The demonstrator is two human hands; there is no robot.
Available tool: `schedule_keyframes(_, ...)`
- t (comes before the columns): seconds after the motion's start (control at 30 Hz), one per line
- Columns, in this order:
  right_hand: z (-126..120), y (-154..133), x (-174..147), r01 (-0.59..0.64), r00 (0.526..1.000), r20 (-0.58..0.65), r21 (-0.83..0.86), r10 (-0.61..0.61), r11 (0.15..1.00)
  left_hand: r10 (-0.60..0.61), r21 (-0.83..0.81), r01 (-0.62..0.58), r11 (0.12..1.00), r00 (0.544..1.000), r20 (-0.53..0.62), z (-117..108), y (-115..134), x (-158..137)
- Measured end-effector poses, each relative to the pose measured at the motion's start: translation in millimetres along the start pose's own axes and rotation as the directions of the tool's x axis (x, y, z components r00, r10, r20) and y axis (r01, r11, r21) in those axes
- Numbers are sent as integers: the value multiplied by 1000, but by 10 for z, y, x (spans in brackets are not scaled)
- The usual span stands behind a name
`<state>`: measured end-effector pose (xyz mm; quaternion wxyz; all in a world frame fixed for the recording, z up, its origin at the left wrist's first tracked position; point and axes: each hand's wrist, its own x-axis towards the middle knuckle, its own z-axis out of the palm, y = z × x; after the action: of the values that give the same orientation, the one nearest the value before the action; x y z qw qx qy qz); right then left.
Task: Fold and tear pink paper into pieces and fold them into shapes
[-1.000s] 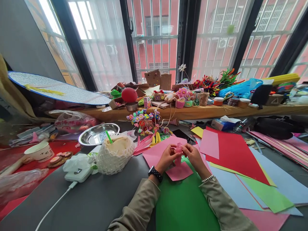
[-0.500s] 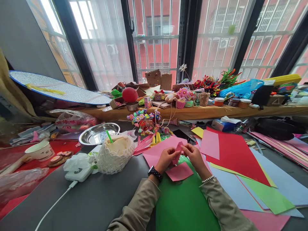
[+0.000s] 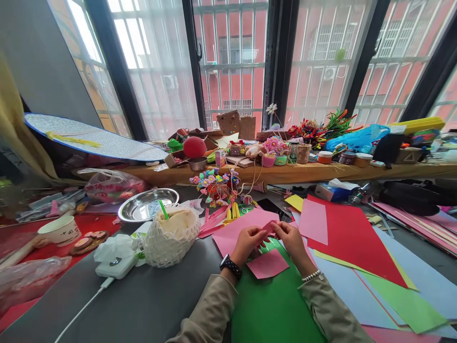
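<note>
Between the fingertips of both hands is a small folded piece of pink paper (image 3: 270,226). My left hand (image 3: 250,242), with a dark watch at the wrist, pinches its left side. My right hand (image 3: 288,235), with a beaded bracelet at the wrist, pinches the right side. Just below them a pink paper rectangle (image 3: 268,264) lies on a green sheet (image 3: 274,305). A larger pink sheet (image 3: 228,234) spreads out behind my left hand. The lower fingers of both hands are partly hidden.
To the left stand a coconut in white foam netting (image 3: 173,240), a metal plate (image 3: 148,196) and a paper cup (image 3: 60,230). Coloured sheets, including a red one (image 3: 352,238), overlap on the right. Behind, scissors (image 3: 246,210) lie near a crafted flower bunch (image 3: 216,186). Crafts crowd the ledge (image 3: 171,177).
The folded pink paper has tipped from nearly upright to a flatter slant between my fingers. My view has tilted slightly upward, so most things sit lower.
</note>
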<state>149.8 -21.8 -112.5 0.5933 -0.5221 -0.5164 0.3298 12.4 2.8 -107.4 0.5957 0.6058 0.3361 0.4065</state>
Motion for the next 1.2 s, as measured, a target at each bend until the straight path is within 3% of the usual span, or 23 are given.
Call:
schedule_keyframes(0.2, 0, 7, 1, -7, 1000, -5, -10, 7, 1000, -1, -9, 1, 1000, 1000, 0, 14, 26, -3)
schedule_keyframes(0.47, -91, -14, 51, -28, 994, 108, 58, 22, 998, -46, -17, 46, 999, 999, 10, 11, 21, -26)
schedule_keyframes(0.77, -99, 31, 59, -106, 991, 98, 121, 94, 987, -125, -159, 108, 981, 987, -101, -8, 1, 6)
schedule_keyframes(0.9, -82, 17, 43, -111, 986, 136, 129, 94, 985, -150, -219, 125, 968, 984, -100, -7, 5, 10)
schedule_keyframes(1.2, -72, 53, 57, -118, 990, 98, 192, 100, 974, -199, -363, 166, 917, 978, -54, -21, 16, 12)
